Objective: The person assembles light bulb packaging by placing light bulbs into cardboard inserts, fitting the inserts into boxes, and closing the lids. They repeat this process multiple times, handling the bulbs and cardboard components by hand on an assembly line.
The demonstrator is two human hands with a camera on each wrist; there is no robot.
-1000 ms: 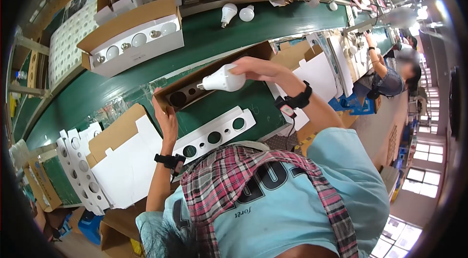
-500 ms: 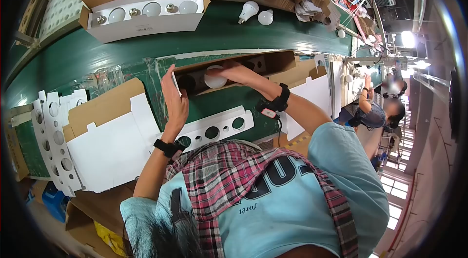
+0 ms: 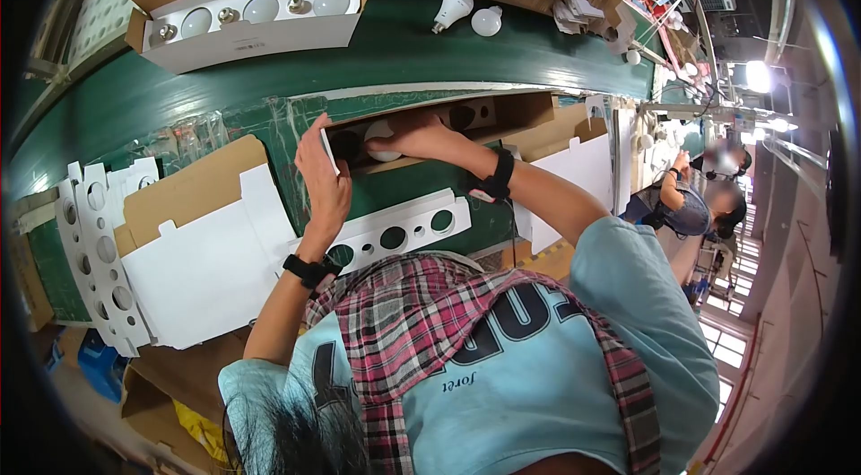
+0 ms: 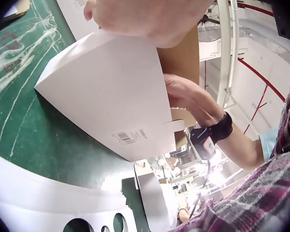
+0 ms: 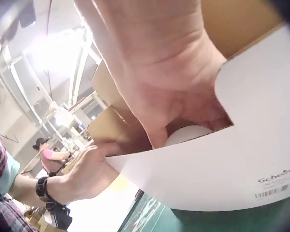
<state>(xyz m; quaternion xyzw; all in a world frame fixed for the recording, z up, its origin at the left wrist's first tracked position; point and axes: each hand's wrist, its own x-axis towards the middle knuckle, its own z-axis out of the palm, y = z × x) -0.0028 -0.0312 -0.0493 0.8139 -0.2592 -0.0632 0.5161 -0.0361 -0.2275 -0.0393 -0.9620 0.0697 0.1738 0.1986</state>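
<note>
A long brown-lined box (image 3: 529,107) lies open on the green table, its inside showing a holed insert. My left hand (image 3: 325,188) grips its left end, and in the left wrist view it lies over the white outer wall (image 4: 106,87). Fingers of my right hand (image 3: 439,141) reach down into the box around a white bulb (image 3: 381,131). Part of that bulb's round end (image 5: 188,134) shows under the palm in the right wrist view; its base is hidden.
Behind, a box (image 3: 260,49) holds several bulbs, with two loose bulbs (image 3: 453,10) (image 3: 486,22) to its right. Near me lies a holed white insert (image 3: 417,226); flat cartons (image 3: 211,251) and more inserts (image 3: 94,251) are at left. Other people work at far right.
My right hand has carried the bulb from above the box down into it, toward the left end. My left hand stays at that end, its fingers shifted slightly.
</note>
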